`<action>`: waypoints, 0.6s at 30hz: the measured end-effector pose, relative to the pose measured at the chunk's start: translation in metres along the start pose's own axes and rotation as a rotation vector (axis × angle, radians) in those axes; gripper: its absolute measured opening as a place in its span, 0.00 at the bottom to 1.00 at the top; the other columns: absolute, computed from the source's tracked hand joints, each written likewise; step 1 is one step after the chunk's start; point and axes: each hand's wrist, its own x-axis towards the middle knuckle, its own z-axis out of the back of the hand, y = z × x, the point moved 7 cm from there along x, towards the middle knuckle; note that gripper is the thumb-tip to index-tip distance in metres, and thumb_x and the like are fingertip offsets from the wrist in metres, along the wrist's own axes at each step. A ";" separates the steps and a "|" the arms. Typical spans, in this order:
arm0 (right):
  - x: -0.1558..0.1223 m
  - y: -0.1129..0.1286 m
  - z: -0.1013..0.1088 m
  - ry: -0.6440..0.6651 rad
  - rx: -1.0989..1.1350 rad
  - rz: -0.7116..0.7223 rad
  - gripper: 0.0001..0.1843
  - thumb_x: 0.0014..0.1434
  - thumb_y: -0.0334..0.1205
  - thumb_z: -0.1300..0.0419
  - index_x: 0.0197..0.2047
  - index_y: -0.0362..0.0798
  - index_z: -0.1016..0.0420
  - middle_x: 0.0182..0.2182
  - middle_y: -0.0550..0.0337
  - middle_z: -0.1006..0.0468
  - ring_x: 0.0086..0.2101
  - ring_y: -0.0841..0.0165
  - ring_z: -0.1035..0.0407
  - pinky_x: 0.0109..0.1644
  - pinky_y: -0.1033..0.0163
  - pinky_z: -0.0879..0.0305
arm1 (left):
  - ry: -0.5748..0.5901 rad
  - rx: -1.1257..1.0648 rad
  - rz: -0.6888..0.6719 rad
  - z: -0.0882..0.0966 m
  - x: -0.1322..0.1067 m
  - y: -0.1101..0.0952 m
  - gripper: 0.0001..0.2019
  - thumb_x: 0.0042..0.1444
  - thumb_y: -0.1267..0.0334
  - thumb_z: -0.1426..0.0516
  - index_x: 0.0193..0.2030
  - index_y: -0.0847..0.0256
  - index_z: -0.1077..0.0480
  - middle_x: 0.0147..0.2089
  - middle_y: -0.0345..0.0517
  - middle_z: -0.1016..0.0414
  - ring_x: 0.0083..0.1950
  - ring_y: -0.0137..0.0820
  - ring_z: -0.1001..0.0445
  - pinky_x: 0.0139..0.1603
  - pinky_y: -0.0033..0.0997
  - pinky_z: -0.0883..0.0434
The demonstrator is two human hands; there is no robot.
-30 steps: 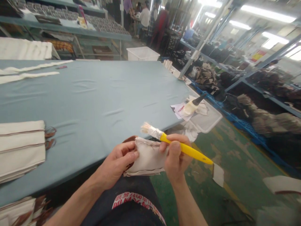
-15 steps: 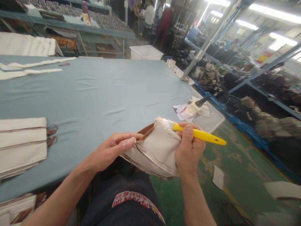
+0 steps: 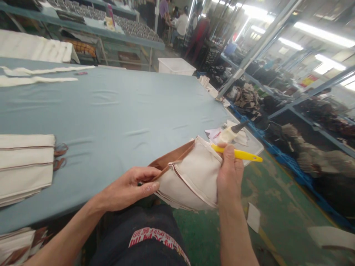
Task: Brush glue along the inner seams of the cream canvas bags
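Between my hands is a cream fabric bag piece (image 3: 191, 177) with a brown lining and dark piping, tilted over the table's front edge. My left hand (image 3: 135, 186) pinches its left edge, thumb on the cream side and fingers by the brown lining. With my right hand (image 3: 230, 171) I grip a yellow-handled brush (image 3: 246, 155) under the thumb, while the same hand also supports the bag's right side. The brush's bristles are hidden behind the bag's upper edge.
A pale blue-covered table (image 3: 111, 111) spreads ahead. Stacked cream pieces (image 3: 26, 166) lie at left, with cream strips (image 3: 41, 79) farther back. A glue-smeared bottle (image 3: 229, 133) with a dark nozzle rests near a plastic tray (image 3: 253, 146) on the right. A white bin (image 3: 176, 66) stands beyond.
The brush has moved right and down behind the bag's top edge, its bristles no longer showing. My left hand has shifted down along the edge, and more brown lining shows.
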 end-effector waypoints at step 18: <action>0.003 -0.018 -0.004 -0.049 0.256 -0.022 0.30 0.59 0.70 0.36 0.43 0.49 0.22 0.29 0.65 0.23 0.26 0.70 0.32 0.30 0.64 0.40 | -0.179 0.937 -0.546 -0.038 -0.016 -0.066 0.13 0.70 0.71 0.46 0.57 0.60 0.25 0.65 0.55 0.21 0.68 0.41 0.27 0.71 0.44 0.35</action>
